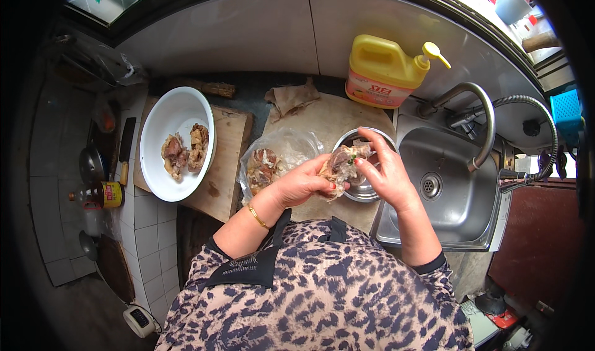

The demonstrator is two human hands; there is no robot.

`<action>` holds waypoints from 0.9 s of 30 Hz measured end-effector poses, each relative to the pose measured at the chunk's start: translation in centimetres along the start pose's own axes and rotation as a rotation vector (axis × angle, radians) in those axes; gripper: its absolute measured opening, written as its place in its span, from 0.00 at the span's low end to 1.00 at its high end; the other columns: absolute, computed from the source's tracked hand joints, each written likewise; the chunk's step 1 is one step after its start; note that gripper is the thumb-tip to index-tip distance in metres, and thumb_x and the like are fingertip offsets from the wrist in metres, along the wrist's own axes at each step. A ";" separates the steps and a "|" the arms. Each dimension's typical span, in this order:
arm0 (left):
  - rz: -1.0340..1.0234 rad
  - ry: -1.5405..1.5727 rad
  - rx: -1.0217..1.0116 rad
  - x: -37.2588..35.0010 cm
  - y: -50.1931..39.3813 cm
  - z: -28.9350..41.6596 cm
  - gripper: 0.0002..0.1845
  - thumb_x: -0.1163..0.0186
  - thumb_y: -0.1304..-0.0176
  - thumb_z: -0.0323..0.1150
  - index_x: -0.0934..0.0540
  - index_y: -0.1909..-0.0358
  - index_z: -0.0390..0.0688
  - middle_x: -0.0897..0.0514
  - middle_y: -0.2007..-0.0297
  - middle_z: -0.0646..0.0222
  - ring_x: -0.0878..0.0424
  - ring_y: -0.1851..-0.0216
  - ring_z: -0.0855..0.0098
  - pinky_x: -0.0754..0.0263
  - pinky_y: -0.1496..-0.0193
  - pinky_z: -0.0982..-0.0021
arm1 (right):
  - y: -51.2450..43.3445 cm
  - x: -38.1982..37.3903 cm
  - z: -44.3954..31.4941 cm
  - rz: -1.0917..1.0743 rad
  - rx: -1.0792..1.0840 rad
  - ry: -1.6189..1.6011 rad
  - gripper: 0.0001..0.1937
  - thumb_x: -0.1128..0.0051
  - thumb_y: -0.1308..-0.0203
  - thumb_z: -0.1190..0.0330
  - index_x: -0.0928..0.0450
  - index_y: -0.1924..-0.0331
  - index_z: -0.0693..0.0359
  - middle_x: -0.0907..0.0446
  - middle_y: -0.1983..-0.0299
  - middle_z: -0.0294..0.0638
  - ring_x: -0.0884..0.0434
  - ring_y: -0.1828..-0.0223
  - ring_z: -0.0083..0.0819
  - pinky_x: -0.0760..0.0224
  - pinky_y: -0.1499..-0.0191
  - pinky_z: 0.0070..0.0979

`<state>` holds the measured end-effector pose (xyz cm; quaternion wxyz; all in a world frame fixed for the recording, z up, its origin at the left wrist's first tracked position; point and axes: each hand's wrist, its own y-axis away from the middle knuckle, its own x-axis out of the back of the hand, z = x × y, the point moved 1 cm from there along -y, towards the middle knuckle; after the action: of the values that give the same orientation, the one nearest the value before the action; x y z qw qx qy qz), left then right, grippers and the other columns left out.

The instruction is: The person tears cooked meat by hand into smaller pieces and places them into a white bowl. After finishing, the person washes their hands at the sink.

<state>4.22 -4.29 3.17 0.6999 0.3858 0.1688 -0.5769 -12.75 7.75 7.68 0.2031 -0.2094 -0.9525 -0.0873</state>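
Note:
My left hand grips a piece of cooked meat on the bone from its left side. At the right end of that meat, the thumb and fingers of my right hand rest on either side of a loose strip. Behind the right hand is a stainless steel bowl, partly covered, so its contents are hard to make out. Left of the held piece, more meat lies in a clear plastic bag. A white enamel basin contains two pieces of meat.
The basin sits on a wooden chopping board. A yellow pump bottle of Liby detergent stands by the wall, near a crumpled cloth. To the right is a steel sink with a curved faucet. A cleaver lies far left.

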 end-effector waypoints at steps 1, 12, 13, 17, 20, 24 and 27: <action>0.018 -0.061 0.006 0.0 -0.1 -0.2 0.37 0.40 0.44 0.24 0.42 0.32 0.35 0.24 0.44 0.59 0.20 0.46 0.65 0.24 0.46 0.69 | -0.2 -0.2 0.0 -0.010 0.037 0.048 0.20 0.42 0.42 0.70 0.27 0.45 0.63 0.21 0.61 0.45 0.21 0.66 0.28 0.26 0.59 0.25; -0.039 0.275 -0.084 0.7 -0.3 -0.5 0.29 0.46 0.34 0.32 0.39 0.35 0.28 0.23 0.45 0.49 0.19 0.49 0.53 0.21 0.47 0.57 | 0.0 -0.9 3.0 0.055 -0.265 -0.693 0.10 0.54 0.41 0.76 0.24 0.58 0.67 0.21 0.68 0.40 0.23 0.76 0.21 0.27 0.75 0.16; -0.046 0.283 -0.089 0.7 -0.3 -0.6 0.29 0.47 0.33 0.33 0.39 0.35 0.28 0.24 0.45 0.49 0.19 0.49 0.53 0.21 0.47 0.57 | 0.1 -0.9 3.1 0.051 -0.286 -0.756 0.10 0.55 0.41 0.76 0.24 0.58 0.68 0.21 0.67 0.41 0.22 0.75 0.22 0.27 0.75 0.17; -0.055 0.287 -0.092 1.0 -0.6 -0.9 0.28 0.49 0.32 0.35 0.39 0.34 0.29 0.24 0.45 0.47 0.19 0.49 0.52 0.21 0.48 0.56 | 0.3 -1.0 3.7 0.049 -0.307 -0.891 0.10 0.56 0.41 0.76 0.25 0.57 0.68 0.21 0.66 0.43 0.21 0.71 0.25 0.25 0.74 0.19; -0.050 0.295 -0.090 1.1 -0.6 -1.0 0.27 0.50 0.31 0.36 0.37 0.35 0.29 0.24 0.45 0.47 0.19 0.50 0.52 0.20 0.50 0.55 | 0.5 -1.0 4.1 0.041 -0.313 -0.950 0.10 0.56 0.41 0.76 0.25 0.57 0.68 0.21 0.64 0.44 0.20 0.69 0.27 0.24 0.73 0.21; -0.007 0.330 -0.080 1.2 -0.6 -1.1 0.24 0.52 0.32 0.33 0.35 0.38 0.28 0.22 0.47 0.48 0.18 0.52 0.53 0.19 0.52 0.56 | 0.7 -1.1 4.8 0.024 -0.298 -1.006 0.11 0.56 0.41 0.75 0.26 0.57 0.68 0.21 0.62 0.45 0.20 0.68 0.27 0.24 0.71 0.22; 0.009 0.345 -0.072 1.1 -0.7 -1.1 0.21 0.54 0.33 0.28 0.31 0.42 0.27 0.20 0.51 0.49 0.17 0.55 0.55 0.19 0.53 0.59 | 0.9 -1.1 5.3 0.001 -0.295 -1.043 0.11 0.56 0.41 0.75 0.26 0.56 0.68 0.21 0.61 0.45 0.20 0.66 0.28 0.23 0.70 0.22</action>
<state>4.07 -4.22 1.43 0.6765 0.4546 0.3052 -0.4924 -13.30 9.54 2.52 -0.3283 -0.2518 -0.9044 -0.1044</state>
